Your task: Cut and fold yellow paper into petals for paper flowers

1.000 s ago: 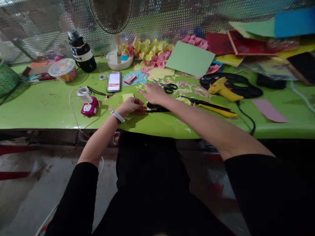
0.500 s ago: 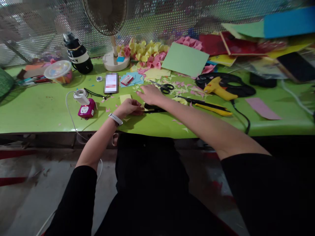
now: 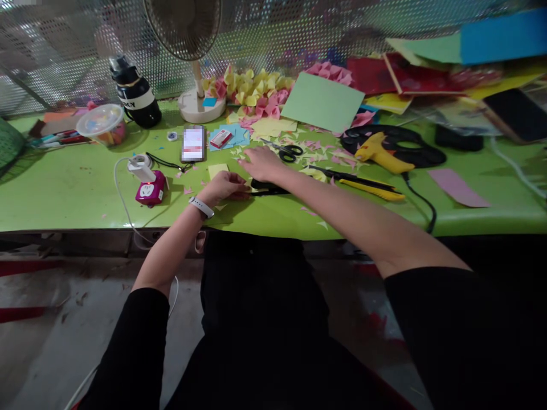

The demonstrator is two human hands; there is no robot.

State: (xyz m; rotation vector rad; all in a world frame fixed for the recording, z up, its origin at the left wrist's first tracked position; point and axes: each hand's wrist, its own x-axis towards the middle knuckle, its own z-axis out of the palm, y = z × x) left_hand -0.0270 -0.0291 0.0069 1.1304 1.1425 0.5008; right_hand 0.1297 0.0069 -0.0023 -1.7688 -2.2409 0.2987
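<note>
My left hand (image 3: pixel 228 187) is closed in a pinch close to the table; what its fingertips hold, if anything, is too small to make out. Those fingertips meet the left end of a low black tool that looks like a stapler (image 3: pixel 265 186), partly covered by my right forearm. Beyond that tool, my right hand (image 3: pixel 262 164) lies palm down over yellow paper scraps, its fingers stretched to the left. A yellow paper square (image 3: pixel 218 169) is just behind my left hand. Black-handled scissors (image 3: pixel 290 152) rest right behind my right hand.
Folded yellow and pink paper pieces (image 3: pixel 256 85) are heaped at the back. To the right are a yellow-handled cutter (image 3: pixel 371 189) and a yellow glue gun (image 3: pixel 382 154) with its cord. A phone (image 3: pixel 193 143), purple plug adapter (image 3: pixel 151 188) and fan base (image 3: pixel 200 114) stand left.
</note>
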